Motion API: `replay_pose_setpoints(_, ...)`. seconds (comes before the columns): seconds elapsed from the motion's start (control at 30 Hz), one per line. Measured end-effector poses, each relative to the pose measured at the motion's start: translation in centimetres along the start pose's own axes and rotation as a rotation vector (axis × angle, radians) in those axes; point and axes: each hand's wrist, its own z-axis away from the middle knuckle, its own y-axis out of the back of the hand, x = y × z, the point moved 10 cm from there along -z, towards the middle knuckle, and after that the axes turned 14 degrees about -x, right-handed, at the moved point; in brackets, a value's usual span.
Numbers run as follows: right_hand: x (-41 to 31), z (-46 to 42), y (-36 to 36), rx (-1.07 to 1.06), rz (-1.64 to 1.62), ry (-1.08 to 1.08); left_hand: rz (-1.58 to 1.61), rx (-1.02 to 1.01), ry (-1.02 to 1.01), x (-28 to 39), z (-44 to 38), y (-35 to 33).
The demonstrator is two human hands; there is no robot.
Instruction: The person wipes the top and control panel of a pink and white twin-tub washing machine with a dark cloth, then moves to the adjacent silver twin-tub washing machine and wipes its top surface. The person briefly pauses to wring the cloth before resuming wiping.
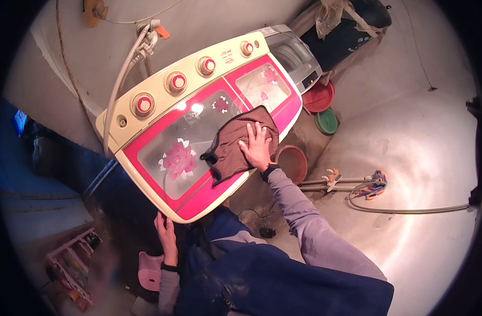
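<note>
A twin-tub washing machine (199, 205) with a cream body, pink lids, clear flowered windows and several knobs stands before me. My right hand (257, 148) presses flat, fingers spread, on a brown cloth (233, 148) with a dark edge. The cloth lies across the front of both lids, one corner reaching toward the machine's front rim. My left hand (167, 237) is at the near left corner of the machine; its fingertips touch or nearly touch the underside of the rim, and part of them is hidden there.
A grey hose (116, 93) hangs from wall taps over the machine's left end. Behind it stands a grey washing machine (310, 81). Red (324, 96), green (326, 121) and brownish (291, 162) basins are on the right. A pink stool (149, 270) and a pink rack (69, 252) stand lower left.
</note>
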Motion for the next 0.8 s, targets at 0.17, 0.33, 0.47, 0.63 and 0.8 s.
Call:
replay_pose_setpoints(0.17, 6.8, -4.9, 2.6, 0.056, 0.007, -0.086, -0.215, 0.101, -0.058, 3.2, 0.7, -2.7)
replay_pose_setpoints(0.33, 14.7, -10.2, 5.3, 0.099, 0.031, -0.175, -0.277, 0.318, 0.051, 1.0, 0.4, -2.7)
replay_pose_setpoints(0.47, 21.2, -14.4, 7.0, 0.137, 0.011, -0.217, -0.191, 0.459, 0.047, -0.8, 1.5, -1.9)
replay_pose_setpoints(0.63, 25.6, -18.2, 9.7, 0.178, -0.025, -0.222, 0.097, 0.558, 0.011, 1.3, 2.1, -4.0)
replay_pose_setpoints(0.8, 26.5, -18.0, 10.1, 0.166, -0.029, -0.229, 0.129, 0.500, -0.084, 1.8, 1.5, -4.0)
